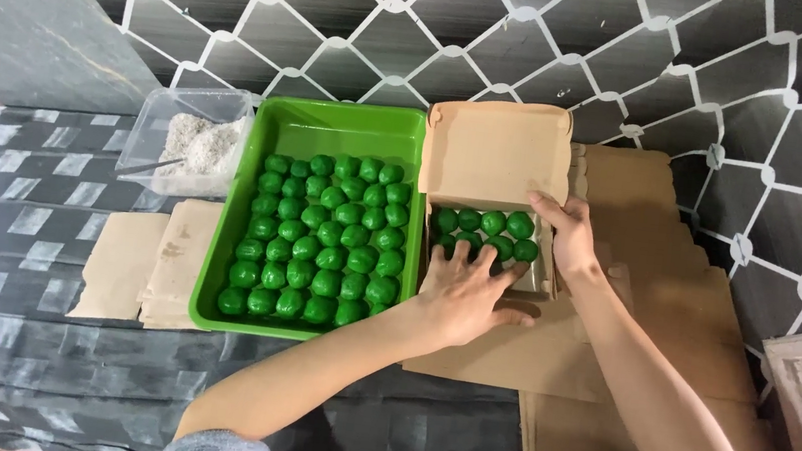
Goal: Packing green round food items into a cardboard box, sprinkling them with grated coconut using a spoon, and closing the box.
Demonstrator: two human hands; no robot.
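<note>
1. Fingers (457, 262) of the left hand (463, 298) are spread flat and open over the near row of green balls (491, 228) in the small cardboard box (538, 276); nothing is gripped, the tips only rest on them.
2. At the box's right wall the right hand (569, 237) is laid, its fingers loosely curved against the edge; whether the wall is pinched cannot be told.
3. The balls are judged soft, light and probably a little sticky, so they are best lifted one at a time, from the sides, with slight pressure. The box is thin card and likely to flex; it is better supported from below or held at both side walls.
4. Its lid (498, 151) stands open behind, and flat cardboard sheets (672, 317) lie beneath and to the right on the bench.
5. Just left, touching the box, a green tray (322, 126) is packed with more balls in rows, leaving little finger room between them.
6. Farther left, a clear tub of white flakes (192, 136) is seen, with paper pieces (150, 267) nearer.
</note>
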